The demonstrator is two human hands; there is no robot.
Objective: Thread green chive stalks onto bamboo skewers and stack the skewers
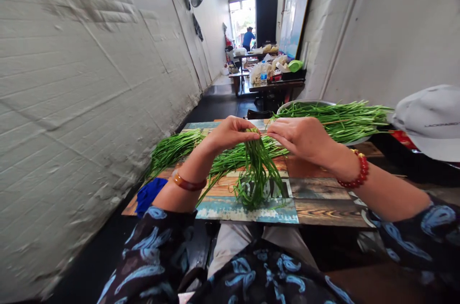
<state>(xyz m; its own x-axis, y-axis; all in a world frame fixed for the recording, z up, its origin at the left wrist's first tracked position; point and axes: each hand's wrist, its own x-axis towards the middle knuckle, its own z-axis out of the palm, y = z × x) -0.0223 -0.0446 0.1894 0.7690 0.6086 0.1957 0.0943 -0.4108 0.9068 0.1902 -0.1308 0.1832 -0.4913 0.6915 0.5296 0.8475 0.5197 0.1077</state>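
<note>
My left hand (235,131) is closed on the pale stem ends of a small bunch of garlic chives (260,169), held above the table. Their green leaves hang down and their tips reach the tabletop. Close beside it, my right hand (302,138) pinches with thumb and fingers at the stem ends. A thin reddish strand seems to run between the two hands, too fine to name. Behind my hands more chives (230,160) lie loose on the table, with another heap (176,148) to the left.
The patterned wooden table (323,203) stands before me. A metal basin (305,101) piled with chives (348,119) is at the back right, near a white cap (427,119). A blue cloth (149,194) lies left. Farther off are cluttered tables and a person (247,38) in blue.
</note>
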